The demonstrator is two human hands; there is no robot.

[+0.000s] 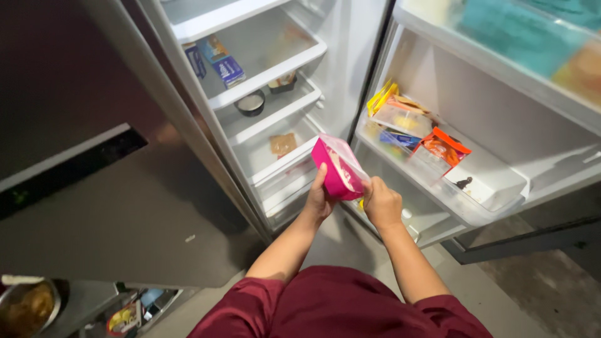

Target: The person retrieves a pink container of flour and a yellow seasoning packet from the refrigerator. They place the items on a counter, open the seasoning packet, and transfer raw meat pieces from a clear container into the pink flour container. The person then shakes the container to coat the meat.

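Observation:
I stand before an open fridge and hold a pink packet with a clear top (339, 168) in both hands. My left hand (318, 199) grips its lower left edge, thumb up along the side. My right hand (380, 201) is closed on its lower right corner. The packet is tilted, just in front of the fridge's lower shelves (285, 164). To its right, the open door's bin (494, 188) carries orange, yellow and blue packets (441, 149).
Upper fridge shelves hold a blue box (225, 66), a small dark bowl (251, 103) and a brown packet (283, 144). A dark closed door (94, 188) fills the left. A metal bowl of food (28, 307) sits at bottom left. Grey floor lies at right.

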